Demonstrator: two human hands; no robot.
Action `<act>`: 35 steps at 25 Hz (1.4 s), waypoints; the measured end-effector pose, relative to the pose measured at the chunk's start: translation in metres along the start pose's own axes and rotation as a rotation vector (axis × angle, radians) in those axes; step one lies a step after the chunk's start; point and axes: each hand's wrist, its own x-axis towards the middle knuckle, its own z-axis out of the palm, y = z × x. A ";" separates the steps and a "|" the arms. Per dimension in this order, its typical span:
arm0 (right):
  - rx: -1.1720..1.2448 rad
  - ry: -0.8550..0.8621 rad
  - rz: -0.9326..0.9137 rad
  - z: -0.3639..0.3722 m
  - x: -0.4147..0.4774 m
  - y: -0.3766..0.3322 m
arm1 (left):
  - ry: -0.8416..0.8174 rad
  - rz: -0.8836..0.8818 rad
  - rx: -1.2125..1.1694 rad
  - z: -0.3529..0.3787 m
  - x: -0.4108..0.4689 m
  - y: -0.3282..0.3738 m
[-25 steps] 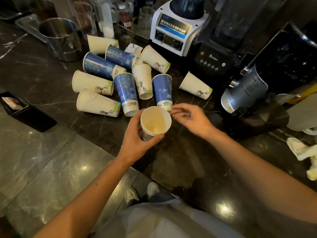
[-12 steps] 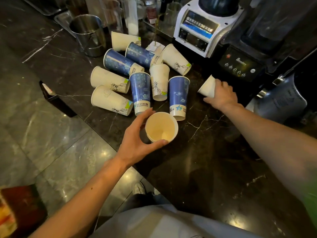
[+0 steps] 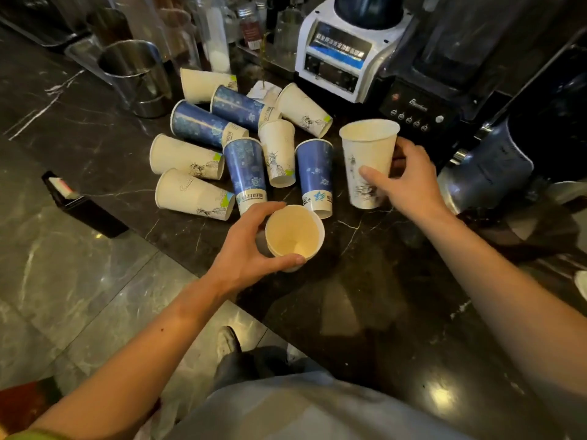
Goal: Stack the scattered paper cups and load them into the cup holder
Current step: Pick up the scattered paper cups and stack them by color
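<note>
Counter [image 3: 365, 328]: dark marble-look stone, polished, glossy, white veins. Floor [image 3: 63, 281]: grey stone tile, glossy. Cups [image 3: 197, 198]: matt paper, white or blue print. Held cup [image 3: 368, 160], right: white paper, matt. Stack [image 3: 293, 236], left hand: paper, matt cream inside. Pitcher [image 3: 133, 74], far left: shiny metal. Blender [image 3: 340, 55]: white glossy plastic. Box [image 3: 85, 211], left: black, matt.

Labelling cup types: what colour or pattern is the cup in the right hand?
White cup with a dark line drawing near its base; head view.
</note>
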 end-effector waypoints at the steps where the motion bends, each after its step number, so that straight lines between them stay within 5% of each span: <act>1: 0.149 0.002 -0.011 -0.007 -0.020 -0.015 | -0.020 0.013 0.006 -0.003 0.003 -0.001; 6: 0.598 -0.063 -0.076 -0.001 -0.100 -0.068 | -0.156 0.103 -0.040 -0.017 0.013 -0.008; 14: 0.347 0.002 -0.068 0.049 -0.133 -0.087 | -0.359 0.177 -0.228 -0.041 0.019 -0.024; 20: 0.263 -0.081 0.075 0.075 -0.146 -0.078 | -0.339 0.239 -0.271 -0.047 0.024 -0.020; 24: 0.481 -0.063 0.163 0.074 -0.152 -0.083 | -0.368 0.225 -0.291 -0.048 0.030 -0.026; 31: 0.420 -0.013 0.120 0.089 -0.141 -0.079 | -0.354 0.246 -0.146 -0.058 0.029 -0.030; 35: 0.413 -0.128 0.063 0.098 -0.135 -0.083 | -0.251 0.165 -0.156 -0.076 0.014 -0.033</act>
